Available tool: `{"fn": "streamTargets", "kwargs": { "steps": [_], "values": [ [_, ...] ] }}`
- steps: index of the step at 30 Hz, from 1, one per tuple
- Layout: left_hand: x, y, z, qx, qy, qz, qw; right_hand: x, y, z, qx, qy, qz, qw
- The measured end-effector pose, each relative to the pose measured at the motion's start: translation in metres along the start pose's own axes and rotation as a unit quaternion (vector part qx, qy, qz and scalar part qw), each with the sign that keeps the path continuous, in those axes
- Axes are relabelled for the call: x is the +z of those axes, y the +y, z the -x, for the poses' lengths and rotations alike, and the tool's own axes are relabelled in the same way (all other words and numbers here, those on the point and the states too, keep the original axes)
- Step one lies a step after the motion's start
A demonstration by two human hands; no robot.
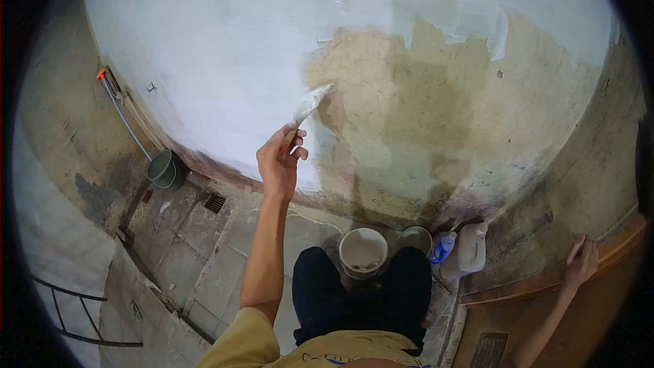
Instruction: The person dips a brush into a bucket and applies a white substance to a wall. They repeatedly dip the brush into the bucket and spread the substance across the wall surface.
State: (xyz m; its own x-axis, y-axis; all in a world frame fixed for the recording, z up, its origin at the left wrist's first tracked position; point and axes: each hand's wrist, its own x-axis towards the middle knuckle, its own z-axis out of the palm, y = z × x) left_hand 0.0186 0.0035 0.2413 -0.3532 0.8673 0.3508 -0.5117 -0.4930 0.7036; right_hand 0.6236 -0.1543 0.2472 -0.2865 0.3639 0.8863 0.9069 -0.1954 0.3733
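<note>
My left hand (279, 157) is raised in front of the wall, fingers closed around the handle of a paintbrush (312, 103). White paint coats the brush head, and its tip points up and right, at or very near the border between white paint (225, 61) and bare tan wall (429, 95). Far off to the right, my right hand (584, 261) rests by the edge of a brown wooden panel (558, 327); its fingers are partly extended and it holds nothing that I can see. A round bucket (363, 251) with pale contents stands between my knees.
Beside my right knee stand a second container (414, 238), a blue bottle (443, 248) and a whitish jug (470, 249). A dark green bucket (166, 170) and an orange-handled stick (126, 116) are at left, near a floor drain (214, 203). Metal bars (88, 310) show lower left.
</note>
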Motion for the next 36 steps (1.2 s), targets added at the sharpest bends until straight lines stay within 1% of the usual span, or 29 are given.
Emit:
{"fn": "streamTargets", "kwargs": {
  "steps": [2, 3, 5, 6, 7, 9, 10, 11, 13, 14, 16, 17, 18, 19, 20, 22, 23, 25, 26, 28, 29, 31, 32, 33, 35, 36],
  "values": [
    [0.003, 0.007, -0.001, 0.04, -0.032, -0.082, 0.995, 0.001, 0.002, 0.001, -0.006, 0.006, 0.005, 1.0],
    [0.003, 0.011, -0.002, 0.04, -0.033, -0.081, 0.995, 0.002, 0.003, 0.001, -0.014, 0.018, 0.007, 1.0],
    [0.0, 0.022, -0.008, 0.056, -0.052, -0.216, 0.973, 0.005, 0.004, 0.003, -0.02, 0.031, 0.009, 0.999],
    [-0.001, 0.026, -0.01, 0.066, -0.075, -0.218, 0.971, 0.006, 0.005, 0.007, -0.006, 0.019, 0.009, 1.0],
    [-0.002, 0.028, -0.013, 0.066, -0.076, -0.219, 0.971, 0.007, 0.006, 0.009, 0.008, 0.005, 0.008, 1.0],
    [-0.004, 0.033, -0.023, 0.095, -0.01, -0.241, 0.966, 0.006, 0.007, 0.009, 0.009, -0.003, 0.008, 1.0],
    [-0.01, 0.042, -0.031, 0.067, 0.0, -0.305, 0.95, 0.004, 0.007, 0.009, 0.009, -0.012, 0.008, 1.0],
    [-0.012, 0.048, -0.035, 0.085, -0.002, -0.291, 0.953, 0.003, 0.006, 0.006, 0.01, -0.014, 0.011, 1.0],
    [-0.01, 0.065, -0.052, 0.048, 0.007, -0.321, 0.946, 0.002, 0.002, 0.0, -0.019, 0.019, -0.001, 1.0],
    [-0.002, 0.07, -0.058, 0.046, 0.005, -0.322, 0.946, 0.001, 0.004, 0.003, -0.018, 0.017, 0.0, 1.0],
    [0.022, 0.083, -0.07, 0.091, 0.016, -0.47, 0.878, 0.001, 0.006, 0.008, 0.019, -0.036, 0.016, 0.999],
    [0.029, 0.084, -0.083, 0.16, -0.007, -0.508, 0.846, 0.002, 0.005, 0.007, 0.017, -0.036, 0.014, 0.999],
    [0.035, 0.085, -0.097, 0.228, -0.029, -0.543, 0.808, 0.003, 0.004, 0.005, 0.0, -0.002, 0.011, 1.0],
    [0.049, 0.091, -0.104, 0.261, -0.046, -0.596, 0.758, 0.005, 0.004, 0.002, -0.017, 0.033, 0.01, 0.999],
    [0.067, 0.101, -0.11, 0.294, -0.062, -0.646, 0.702, 0.006, 0.005, 0.003, -0.017, 0.035, 0.008, 0.999],
    [0.095, 0.11, -0.125, 0.344, -0.093, -0.66, 0.661, 0.007, 0.008, 0.01, 0.004, 0.004, 0.03, 1.0],
    [0.107, 0.115, -0.133, 0.346, -0.09, -0.662, 0.659, 0.007, 0.008, 0.011, 0.005, 0.007, 0.027, 1.0],
    [0.125, 0.124, -0.142, 0.352, -0.112, -0.71, 0.6, 0.008, 0.009, 0.012, 0.008, 0.009, 0.039, 0.999],
    [0.13, 0.127, -0.142, 0.353, -0.11, -0.711, 0.598, 0.01, 0.011, 0.017, 0.009, 0.011, 0.037, 0.999],
    [0.139, 0.129, -0.144, 0.303, -0.101, -0.743, 0.589, 0.013, 0.017, 0.024, 0.029, -0.004, 0.043, 0.999],
    [0.141, 0.126, -0.146, 0.304, -0.1, -0.744, 0.586, 0.014, 0.018, 0.027, 0.031, -0.002, 0.04, 0.999],
    [0.146, 0.121, -0.145, 0.302, -0.062, -0.777, 0.549, 0.014, 0.017, 0.024, 0.022, 0.015, 0.056, 0.998],
    [0.149, 0.117, -0.144, 0.301, -0.06, -0.78, 0.546, 0.016, 0.017, 0.02, 0.022, 0.043, 0.055, 0.997],
    [0.158, 0.116, -0.134, 0.3, -0.041, -0.789, 0.534, 0.016, 0.018, 0.021, 0.021, 0.043, 0.051, 0.998],
    [0.173, 0.113, -0.122, 0.295, -0.023, -0.801, 0.52, 0.012, 0.022, 0.029, 0.047, -0.031, 0.065, 0.996],
    [0.178, 0.111, -0.119, 0.298, -0.024, -0.809, 0.506, 0.013, 0.023, 0.028, 0.047, -0.033, 0.062, 0.996]
  ]
}}
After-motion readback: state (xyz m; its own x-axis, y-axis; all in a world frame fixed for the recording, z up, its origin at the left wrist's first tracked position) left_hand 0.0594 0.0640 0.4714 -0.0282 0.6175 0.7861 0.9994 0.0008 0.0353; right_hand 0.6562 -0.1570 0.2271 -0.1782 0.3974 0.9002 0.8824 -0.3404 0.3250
